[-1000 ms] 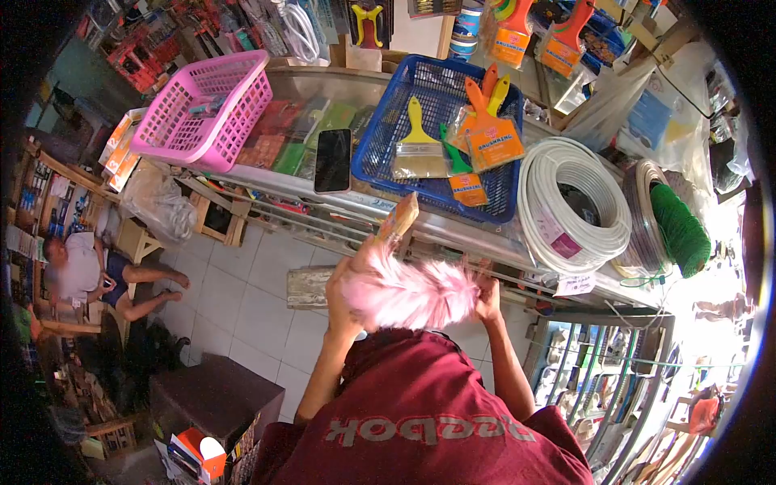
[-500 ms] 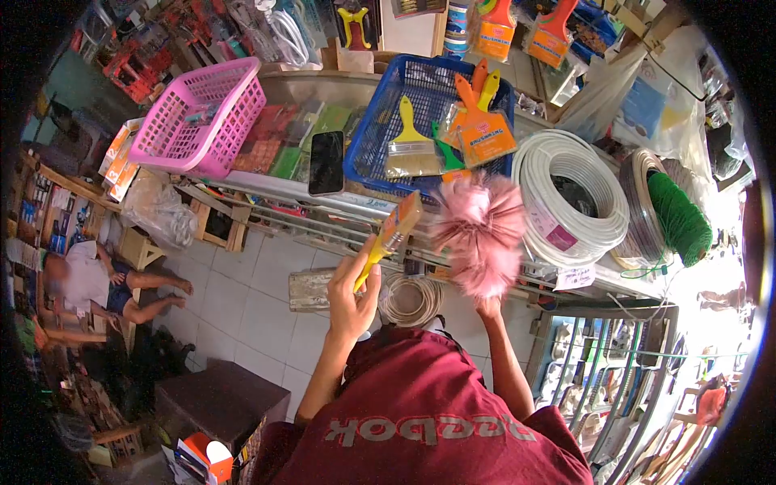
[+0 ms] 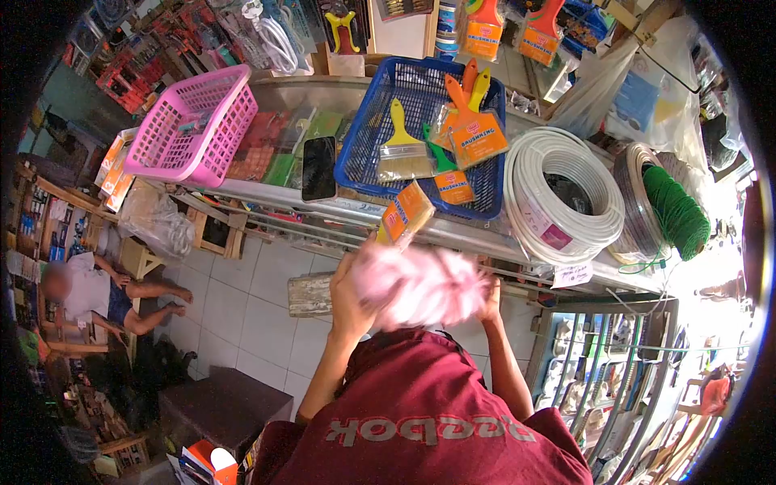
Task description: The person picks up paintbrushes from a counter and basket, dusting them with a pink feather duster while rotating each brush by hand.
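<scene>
My left hand [image 3: 349,297] is closed around the yellow handle of a paintbrush [image 3: 406,214], its orange-labelled head tilted up toward the counter. A fluffy pink duster [image 3: 424,283], smeared by motion, lies across the front of that hand and hides part of the fingers and handle. At the duster's right end, my right hand [image 3: 491,303] grips it; its handle is hidden. Just beyond the brush, a blue basket [image 3: 356,129] on the counter holds several paintbrushes, including a wide yellow-handled one [image 3: 404,153] and an orange-handled one in packaging [image 3: 477,139].
Along the glass counter are a pink basket [image 3: 194,174], a black phone [image 3: 318,168], a white cable coil [image 3: 525,190] and green cord [image 3: 679,210]. A person [image 3: 89,291] sits at the left. A dark cabinet [image 3: 226,404] stands lower left, a glass case [image 3: 598,356] right.
The duster has swung left and down, from in front of the cable coil to across my left hand. The paintbrush has shifted slightly right, its head nearer the blue basket.
</scene>
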`<state>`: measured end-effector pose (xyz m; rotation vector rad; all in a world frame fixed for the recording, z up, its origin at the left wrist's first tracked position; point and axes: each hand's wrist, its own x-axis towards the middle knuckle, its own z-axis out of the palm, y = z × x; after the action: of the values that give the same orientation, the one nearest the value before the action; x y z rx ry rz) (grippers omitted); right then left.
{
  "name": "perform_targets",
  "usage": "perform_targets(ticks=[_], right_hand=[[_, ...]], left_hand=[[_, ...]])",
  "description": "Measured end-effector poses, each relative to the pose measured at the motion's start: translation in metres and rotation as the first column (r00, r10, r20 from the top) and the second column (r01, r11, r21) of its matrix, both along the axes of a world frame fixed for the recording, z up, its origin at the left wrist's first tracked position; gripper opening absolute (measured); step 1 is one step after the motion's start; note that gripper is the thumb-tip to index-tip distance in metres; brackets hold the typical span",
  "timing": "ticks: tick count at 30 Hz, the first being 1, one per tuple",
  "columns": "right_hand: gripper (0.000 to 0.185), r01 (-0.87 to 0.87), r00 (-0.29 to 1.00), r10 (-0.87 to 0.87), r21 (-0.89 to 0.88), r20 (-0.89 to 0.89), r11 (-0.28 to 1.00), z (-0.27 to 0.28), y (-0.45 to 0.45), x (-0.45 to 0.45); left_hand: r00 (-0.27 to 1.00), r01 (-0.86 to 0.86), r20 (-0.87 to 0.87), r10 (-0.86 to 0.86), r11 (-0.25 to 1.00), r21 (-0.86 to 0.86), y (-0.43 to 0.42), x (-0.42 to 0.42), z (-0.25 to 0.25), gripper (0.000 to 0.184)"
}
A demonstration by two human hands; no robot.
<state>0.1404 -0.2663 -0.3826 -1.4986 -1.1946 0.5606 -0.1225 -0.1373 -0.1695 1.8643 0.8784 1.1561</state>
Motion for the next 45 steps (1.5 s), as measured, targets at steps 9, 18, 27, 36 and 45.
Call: perform_targets(ticks=[9,18,27,36,45], right_hand=[[0.02,0.035,0.988,-0.008,-0.173,0.152,0.984,0.051,-0.001,-0.008],[0.018,0.125,0.968,-0.106,-0.072,0.228,0.989,0.06,-0.002,-0.026],[0.017,0.124,0.966,-0.018,-0.404,0.256,0.906,0.028,-0.021,-0.071],[0.034,-0.063,0.816,0.492,-0.801,0.302,0.596,-0.099,-0.059,-0.049],[0.043,0.087,0.841,0.488,-0.949,0.234,0.305,-0.154,-0.077,0.058]], left_hand=[[0.987,-0.149,-0.044,0.152,0.987,0.068,0.004,0.005,0.015,0.037],[0.988,-0.091,-0.099,0.118,0.965,0.244,0.026,-0.025,0.021,0.035],[0.992,-0.124,0.034,0.119,0.977,0.171,0.068,-0.044,0.039,0.036],[0.95,0.078,0.309,-0.048,0.993,-0.085,0.093,-0.023,0.125,0.03],[0.782,0.429,0.474,-0.405,0.901,0.061,0.117,0.08,0.202,0.048]])
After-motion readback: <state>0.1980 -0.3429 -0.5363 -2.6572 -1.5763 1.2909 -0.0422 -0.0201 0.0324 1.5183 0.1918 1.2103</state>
